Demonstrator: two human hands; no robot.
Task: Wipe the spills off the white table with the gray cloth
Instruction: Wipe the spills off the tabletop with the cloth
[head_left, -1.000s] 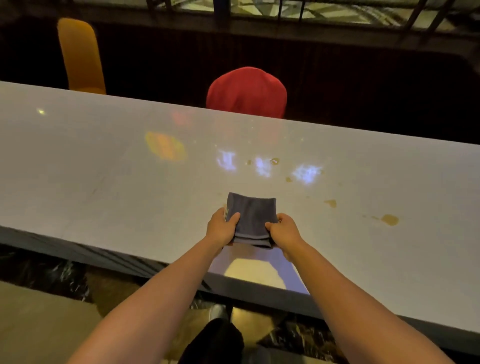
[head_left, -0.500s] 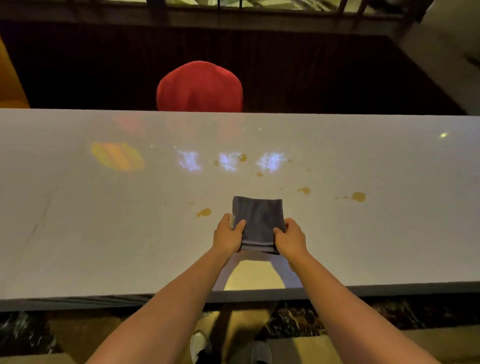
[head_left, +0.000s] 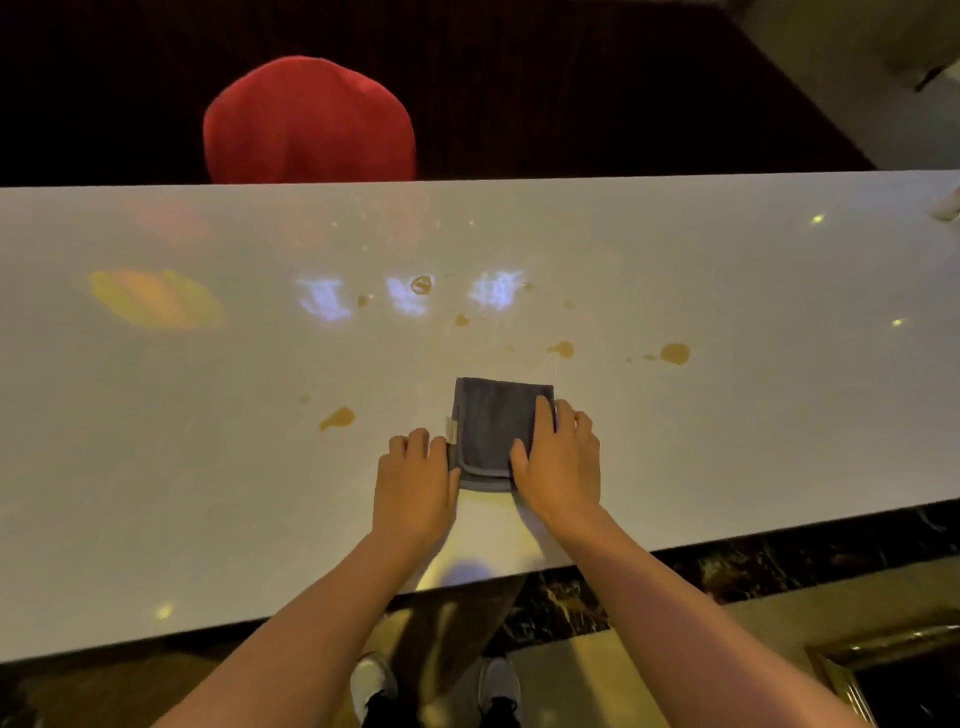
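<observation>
A folded gray cloth (head_left: 491, 426) lies flat on the white table (head_left: 182, 467), near its front edge. My right hand (head_left: 558, 462) rests on the cloth's right side, fingers spread over it and thumb on its lower part. My left hand (head_left: 415, 483) sits on the table against the cloth's left edge, fingers curled, touching its lower left corner. Brown spills dot the table: one left of the cloth (head_left: 336, 418), one beyond it to the right (head_left: 562, 349), a larger one farther right (head_left: 674, 353), and several small drops farther back (head_left: 461, 319).
A red chair back (head_left: 309, 122) stands behind the table's far edge. A small white object (head_left: 948, 205) sits at the table's far right edge. Coloured light reflections lie on the tabletop. My shoes (head_left: 371, 686) show below the front edge on the floor.
The view has tilted further down over the table. My right hand has moved from gripping the cloth's edge to lying flat on top of it. The left hand has slid off to the cloth's side.
</observation>
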